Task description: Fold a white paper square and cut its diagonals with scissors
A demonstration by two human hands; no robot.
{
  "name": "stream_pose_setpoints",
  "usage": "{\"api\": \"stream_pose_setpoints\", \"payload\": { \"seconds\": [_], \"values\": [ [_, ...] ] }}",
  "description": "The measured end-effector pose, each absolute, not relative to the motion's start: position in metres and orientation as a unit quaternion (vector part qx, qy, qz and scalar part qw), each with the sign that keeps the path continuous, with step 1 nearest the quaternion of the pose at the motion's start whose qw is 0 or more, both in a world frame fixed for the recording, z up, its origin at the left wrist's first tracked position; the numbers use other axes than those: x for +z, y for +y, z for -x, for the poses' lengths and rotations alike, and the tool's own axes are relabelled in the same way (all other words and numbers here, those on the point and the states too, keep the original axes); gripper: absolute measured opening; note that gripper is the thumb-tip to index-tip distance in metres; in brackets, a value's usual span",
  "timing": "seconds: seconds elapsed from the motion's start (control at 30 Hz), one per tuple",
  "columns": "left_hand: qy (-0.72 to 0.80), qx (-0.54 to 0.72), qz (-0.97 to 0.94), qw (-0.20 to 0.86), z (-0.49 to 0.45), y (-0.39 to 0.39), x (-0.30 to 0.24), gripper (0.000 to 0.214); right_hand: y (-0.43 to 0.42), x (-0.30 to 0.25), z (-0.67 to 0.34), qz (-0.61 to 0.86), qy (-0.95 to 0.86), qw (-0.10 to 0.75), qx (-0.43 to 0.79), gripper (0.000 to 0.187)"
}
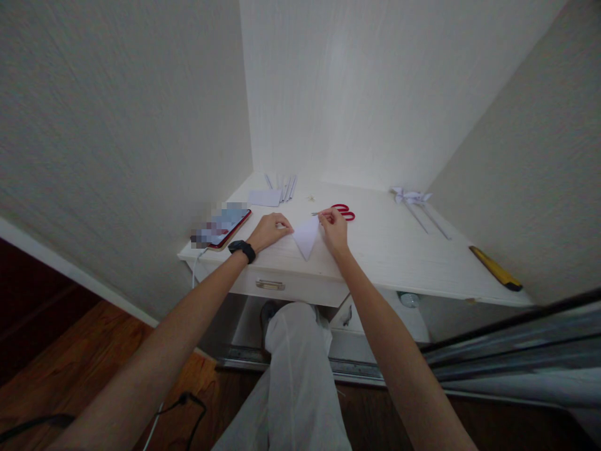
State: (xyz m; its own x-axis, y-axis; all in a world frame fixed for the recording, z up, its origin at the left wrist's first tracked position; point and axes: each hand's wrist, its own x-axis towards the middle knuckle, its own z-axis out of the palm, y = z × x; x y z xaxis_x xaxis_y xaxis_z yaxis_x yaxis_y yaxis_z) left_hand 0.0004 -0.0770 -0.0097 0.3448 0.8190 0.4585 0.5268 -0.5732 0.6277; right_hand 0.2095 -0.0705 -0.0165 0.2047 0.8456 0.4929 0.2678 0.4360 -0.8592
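Note:
Between my hands is a small white sheet of paper (306, 239), with one corner pointing toward me. My left hand (271, 230), a black watch on its wrist, pinches the paper's left corner between thumb and fingertips. On the opposite corner, the fingers of my right hand (334, 228) are closed on the same paper. Red-handled scissors (346, 216) lie just behind my right hand, which partly covers them. A few tiny scraps (310, 198) rest on the desk beyond the paper.
At the left edge a phone (225, 227) is plugged into a white cable. Behind it lie white paper pieces (264, 198) and several rolled paper sticks (288, 188). Paper flowers on stems (411, 196) sit back right, and a yellow utility knife (495, 268) near the right edge of the white desk (399, 257).

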Motion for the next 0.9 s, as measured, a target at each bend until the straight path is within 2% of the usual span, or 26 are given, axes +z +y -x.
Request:
{"api": "stream_pose_setpoints", "payload": {
  "seconds": [0.23,0.47,0.9],
  "values": [
    [0.419,0.392,-0.796,0.194,0.0,-0.0764,-0.0109,0.011,-0.071,-0.0165,-0.2099,0.473,-0.581,0.614,0.249,0.01],
    [0.45,0.429,-0.76,0.19,0.0005,-0.0784,-0.007,0.01,-0.0669,-0.0211,-0.2066,0.457,-0.577,0.596,0.321,0.014],
    [0.446,0.44,-0.757,0.188,0.0002,-0.0789,-0.0067,0.009,-0.0655,-0.0253,-0.2079,0.435,-0.611,0.596,0.286,0.014]
  ]
}}
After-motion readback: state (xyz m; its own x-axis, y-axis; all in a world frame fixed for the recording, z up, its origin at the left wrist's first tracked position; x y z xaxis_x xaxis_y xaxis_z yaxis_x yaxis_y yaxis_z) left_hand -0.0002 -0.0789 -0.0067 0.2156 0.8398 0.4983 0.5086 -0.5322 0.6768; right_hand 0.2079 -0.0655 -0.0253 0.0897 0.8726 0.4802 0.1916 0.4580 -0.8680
